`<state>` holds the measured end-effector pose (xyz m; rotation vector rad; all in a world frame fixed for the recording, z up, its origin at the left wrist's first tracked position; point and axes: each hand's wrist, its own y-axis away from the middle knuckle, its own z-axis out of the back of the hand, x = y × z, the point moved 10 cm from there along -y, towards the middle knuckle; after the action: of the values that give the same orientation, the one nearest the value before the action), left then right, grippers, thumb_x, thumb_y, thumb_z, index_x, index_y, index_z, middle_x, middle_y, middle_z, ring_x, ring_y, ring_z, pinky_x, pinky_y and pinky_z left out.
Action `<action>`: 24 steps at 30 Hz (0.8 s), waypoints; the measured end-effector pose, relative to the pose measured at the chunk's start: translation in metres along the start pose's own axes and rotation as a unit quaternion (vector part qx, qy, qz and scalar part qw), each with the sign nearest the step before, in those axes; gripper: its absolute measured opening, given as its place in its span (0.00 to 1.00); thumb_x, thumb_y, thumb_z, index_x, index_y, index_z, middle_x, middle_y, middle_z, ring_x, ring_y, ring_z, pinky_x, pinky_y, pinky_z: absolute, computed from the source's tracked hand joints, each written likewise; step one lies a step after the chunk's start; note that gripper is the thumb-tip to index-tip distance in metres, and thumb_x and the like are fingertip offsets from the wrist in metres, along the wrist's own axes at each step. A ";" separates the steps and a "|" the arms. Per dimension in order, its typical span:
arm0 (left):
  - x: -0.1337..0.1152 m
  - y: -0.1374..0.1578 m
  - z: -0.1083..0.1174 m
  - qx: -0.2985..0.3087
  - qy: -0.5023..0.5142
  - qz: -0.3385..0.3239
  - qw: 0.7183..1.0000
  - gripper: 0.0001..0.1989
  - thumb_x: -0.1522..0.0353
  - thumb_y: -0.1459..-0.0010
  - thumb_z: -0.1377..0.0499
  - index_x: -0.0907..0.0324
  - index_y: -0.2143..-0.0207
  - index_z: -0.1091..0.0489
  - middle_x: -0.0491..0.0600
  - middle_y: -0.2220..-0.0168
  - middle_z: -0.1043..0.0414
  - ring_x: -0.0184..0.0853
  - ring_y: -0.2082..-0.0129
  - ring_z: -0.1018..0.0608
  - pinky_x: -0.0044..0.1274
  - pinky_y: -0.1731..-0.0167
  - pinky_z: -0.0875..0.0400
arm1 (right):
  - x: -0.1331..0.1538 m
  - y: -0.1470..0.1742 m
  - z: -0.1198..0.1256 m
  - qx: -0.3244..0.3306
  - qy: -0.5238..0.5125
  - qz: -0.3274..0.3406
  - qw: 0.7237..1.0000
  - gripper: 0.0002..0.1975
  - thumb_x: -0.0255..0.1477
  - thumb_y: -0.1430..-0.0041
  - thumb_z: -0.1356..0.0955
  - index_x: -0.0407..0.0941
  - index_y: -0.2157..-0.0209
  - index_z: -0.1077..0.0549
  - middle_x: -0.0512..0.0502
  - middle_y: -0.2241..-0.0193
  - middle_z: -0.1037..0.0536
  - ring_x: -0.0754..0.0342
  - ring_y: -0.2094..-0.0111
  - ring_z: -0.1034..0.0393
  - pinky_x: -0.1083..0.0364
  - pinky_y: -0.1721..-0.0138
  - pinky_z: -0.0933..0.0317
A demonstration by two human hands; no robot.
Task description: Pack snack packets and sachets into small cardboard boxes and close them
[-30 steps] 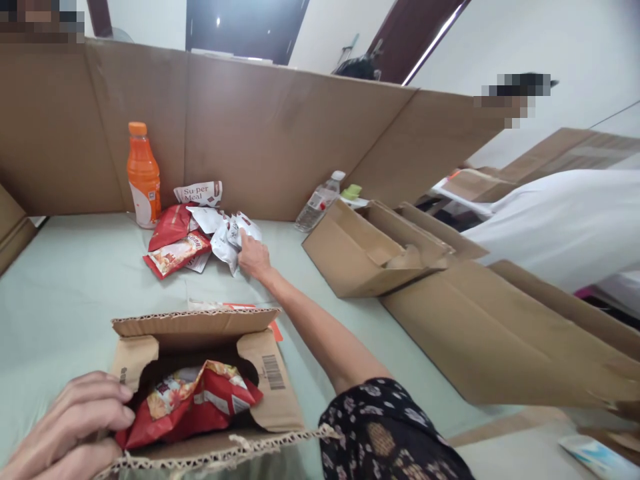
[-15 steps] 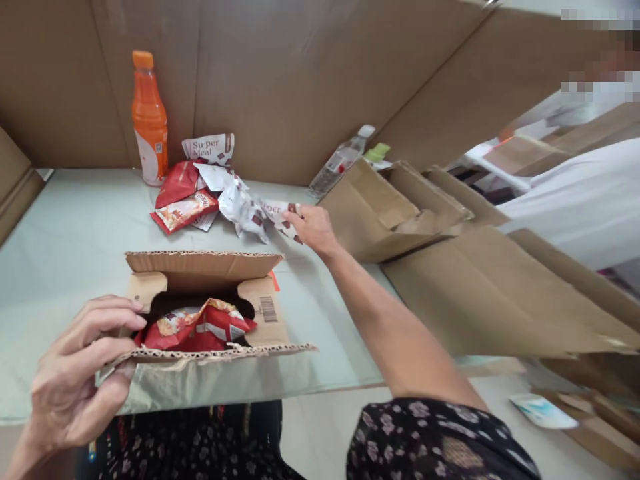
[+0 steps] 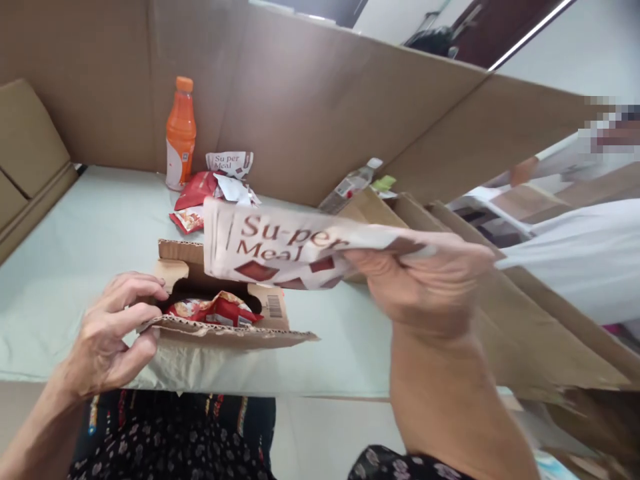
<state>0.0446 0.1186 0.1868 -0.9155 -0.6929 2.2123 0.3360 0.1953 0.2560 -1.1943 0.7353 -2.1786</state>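
Observation:
My right hand (image 3: pixel 425 280) is closed on the end of a white snack packet (image 3: pixel 280 250) printed "Su-per Meal", raised close to the camera above the table. My left hand (image 3: pixel 120 327) grips the left side of a small open cardboard box (image 3: pixel 275 337), fingers over its edge and thumb at the front flap. Inside that box lie red snack packets (image 3: pixel 215 308); how many is hidden. Behind the raised packet, more packets sit in a pile: a red one (image 3: pixel 196 190), a silvery white one (image 3: pixel 235 189) and another "Su-per Meal" packet (image 3: pixel 231 163).
An orange drink bottle (image 3: pixel 181 137) stands by the back cardboard wall (image 3: pixel 290 113). A clear bottle (image 3: pixel 353 185) leans at the back right, near open cardboard boxes (image 3: pixel 505 340). Pale cloth covers the table (image 3: pixel 85 233). A person in white (image 3: pixel 590 247) is at the right.
My right hand has lifted the white packet off the pile, up and toward the camera. My left hand stays on the box. The whole view has shifted slightly.

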 end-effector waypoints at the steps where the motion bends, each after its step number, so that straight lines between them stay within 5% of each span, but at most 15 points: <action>1: -0.001 0.001 0.000 0.003 -0.001 -0.003 1.000 0.11 0.80 0.44 0.43 0.56 0.64 0.28 0.50 0.56 0.23 0.41 0.51 0.20 0.34 0.51 0.23 | 0.016 0.001 -0.008 0.027 0.005 0.037 0.999 0.10 0.26 0.38 0.26 0.56 0.61 0.14 0.52 0.68 0.14 0.52 0.74 0.21 0.53 0.75 0.26; 4: -0.004 0.002 0.001 0.007 -0.001 -0.011 1.000 0.11 0.80 0.43 0.44 0.56 0.64 0.28 0.51 0.56 0.23 0.41 0.51 0.20 0.34 0.51 0.23 | 0.037 0.005 -0.043 0.126 0.027 0.093 0.987 0.14 0.22 0.37 0.30 0.55 0.59 0.14 0.52 0.65 0.13 0.55 0.71 0.19 0.56 0.70 0.24; 11: -0.002 0.001 0.004 -0.007 -0.011 -0.010 1.000 0.10 0.78 0.42 0.45 0.57 0.65 0.28 0.52 0.56 0.22 0.41 0.50 0.20 0.34 0.52 0.22 | -0.014 0.019 -0.141 0.315 -0.008 -0.003 0.949 0.15 0.25 0.32 0.36 0.47 0.59 0.16 0.48 0.62 0.14 0.54 0.62 0.20 0.55 0.57 0.27; 15: -0.001 0.003 0.002 0.002 -0.007 -0.013 1.000 0.10 0.78 0.41 0.45 0.57 0.65 0.28 0.52 0.55 0.23 0.41 0.49 0.20 0.34 0.50 0.23 | -0.021 0.034 -0.149 0.440 0.047 -0.020 0.897 0.12 0.24 0.36 0.33 0.46 0.59 0.17 0.48 0.63 0.14 0.53 0.63 0.20 0.55 0.57 0.29; 20: 0.000 0.002 0.003 0.000 0.009 -0.001 1.000 0.10 0.78 0.42 0.45 0.57 0.65 0.27 0.51 0.55 0.22 0.41 0.49 0.20 0.33 0.49 0.23 | -0.004 0.020 -0.138 0.389 0.081 -0.039 0.917 0.28 0.31 0.38 0.28 0.47 0.36 0.27 0.42 0.46 0.17 0.47 0.47 0.21 0.49 0.43 0.30; 24: 0.001 0.001 0.004 -0.002 -0.004 0.003 1.000 0.10 0.78 0.41 0.44 0.56 0.64 0.26 0.51 0.54 0.22 0.42 0.49 0.20 0.32 0.50 0.23 | -0.011 0.031 -0.177 0.493 0.127 -0.033 0.860 0.21 0.22 0.34 0.34 0.50 0.45 0.20 0.46 0.50 0.15 0.48 0.52 0.19 0.52 0.49 0.30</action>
<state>0.0404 0.1179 0.1885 -0.9125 -0.6982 2.2209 0.1941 0.2164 0.1474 -0.3914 -0.3680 -2.2756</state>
